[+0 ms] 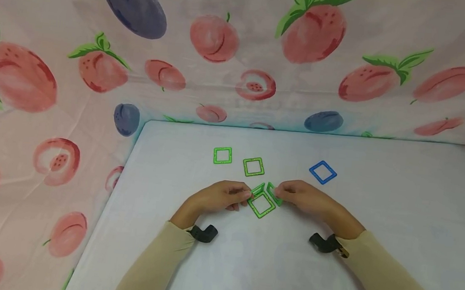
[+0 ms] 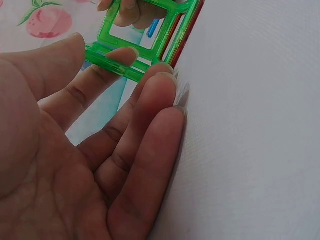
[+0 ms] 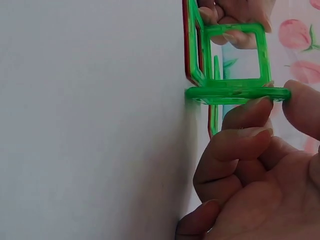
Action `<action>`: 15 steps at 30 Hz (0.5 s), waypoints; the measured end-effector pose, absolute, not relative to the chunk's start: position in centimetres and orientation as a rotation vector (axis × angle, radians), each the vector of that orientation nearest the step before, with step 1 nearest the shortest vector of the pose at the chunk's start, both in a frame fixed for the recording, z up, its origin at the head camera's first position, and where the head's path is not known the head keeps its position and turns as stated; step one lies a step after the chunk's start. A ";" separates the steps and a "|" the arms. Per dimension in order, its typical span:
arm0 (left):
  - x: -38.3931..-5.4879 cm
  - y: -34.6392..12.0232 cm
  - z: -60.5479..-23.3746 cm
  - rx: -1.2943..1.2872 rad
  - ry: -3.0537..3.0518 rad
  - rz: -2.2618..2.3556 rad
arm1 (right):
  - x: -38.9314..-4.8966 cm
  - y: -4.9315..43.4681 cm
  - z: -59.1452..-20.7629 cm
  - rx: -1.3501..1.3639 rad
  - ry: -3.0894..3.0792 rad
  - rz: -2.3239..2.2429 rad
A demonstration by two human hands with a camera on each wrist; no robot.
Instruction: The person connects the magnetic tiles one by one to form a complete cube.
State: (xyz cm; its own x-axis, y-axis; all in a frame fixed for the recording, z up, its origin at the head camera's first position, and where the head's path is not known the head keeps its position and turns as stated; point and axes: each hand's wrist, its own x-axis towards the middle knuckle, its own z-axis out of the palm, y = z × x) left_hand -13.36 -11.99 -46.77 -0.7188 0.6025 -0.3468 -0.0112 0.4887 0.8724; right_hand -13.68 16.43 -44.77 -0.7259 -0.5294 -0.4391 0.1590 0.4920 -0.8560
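Note:
A green square magnetic tile with an open centre [image 1: 267,212] lies flat on the white table, its underside edge red in the wrist views. My left hand [image 1: 221,195] pinches a second green tile [image 3: 265,55] between thumb and index finger, holding it upright along one side of the flat tile. Opposite, my right hand [image 1: 301,196] grips a third upright green tile [image 2: 105,27] by its upper edge with thumb and fingertips. Seen from the right wrist, that tile is edge-on, close against the flat tile's corner. A narrow gap separates the two upright tiles in the head view.
Farther back on the table [image 1: 164,157] lie two more green square tiles, one at left [image 1: 215,156] and one nearer [image 1: 253,159]. A blue square tile [image 1: 316,165] lies beyond my right hand. Fruit-printed cloth [image 1: 221,88] hangs behind and to the left.

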 end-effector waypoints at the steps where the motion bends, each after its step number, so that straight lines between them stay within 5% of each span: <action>1: -13.4 -12.0 -46.7 0.483 2.091 1.234 | -13.7 16.3 -44.8 -0.310 2.043 -1.263; 15: -13.1 -12.2 -46.7 0.488 2.084 1.230 | -13.7 16.0 -45.3 -0.343 1.980 -1.256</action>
State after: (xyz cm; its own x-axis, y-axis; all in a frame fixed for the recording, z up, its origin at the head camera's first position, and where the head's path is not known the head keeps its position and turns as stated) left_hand -13.14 -12.17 -46.72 -0.7126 0.6078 -0.3505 -0.0133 0.4877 0.8729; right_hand -13.69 16.04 -45.30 -0.6807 -0.5770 -0.4514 0.1622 0.4821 -0.8610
